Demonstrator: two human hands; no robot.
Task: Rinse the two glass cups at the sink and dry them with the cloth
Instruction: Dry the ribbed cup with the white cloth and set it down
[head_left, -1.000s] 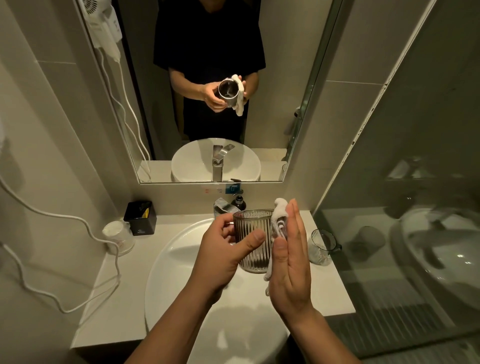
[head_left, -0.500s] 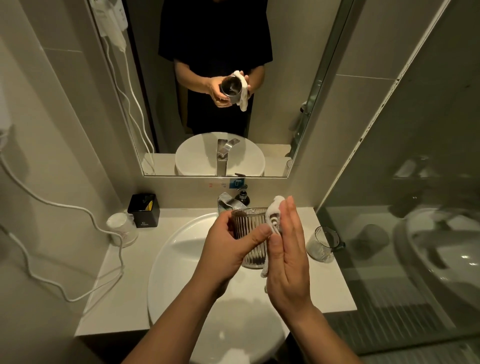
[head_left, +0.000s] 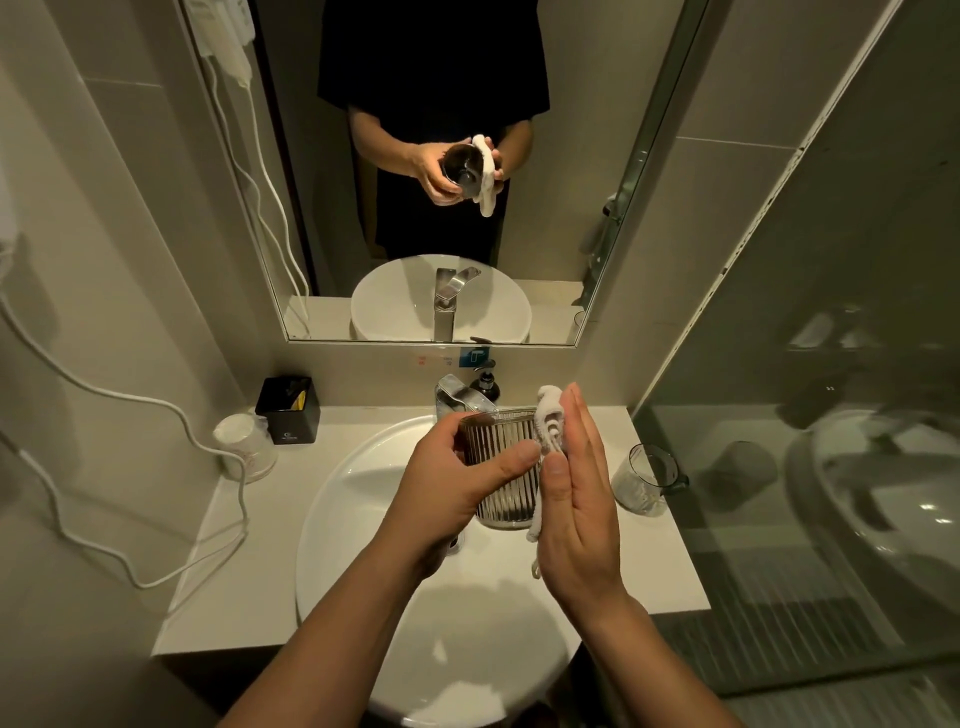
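Ribbed glass cup (head_left: 503, 467) above the sink (head_left: 363, 499), nothing visible inside, left hand (head_left: 457, 483) wrapped around it, right hand (head_left: 574, 499) flat, fingers straight, pressing white cloth (head_left: 549, 426) against its side (cloth mostly hidden behind palm), second cup (head_left: 644, 480) on counter beyond right fingers, contents unclear.

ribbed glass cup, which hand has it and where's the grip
The left hand grips the ribbed glass cup around its side wall; the right hand presses the white cloth against it.

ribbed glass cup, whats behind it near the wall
Behind the ribbed glass cup stand the chrome tap and a dark soap pump bottle. The cup and left hand hide the tap's spout end and base.
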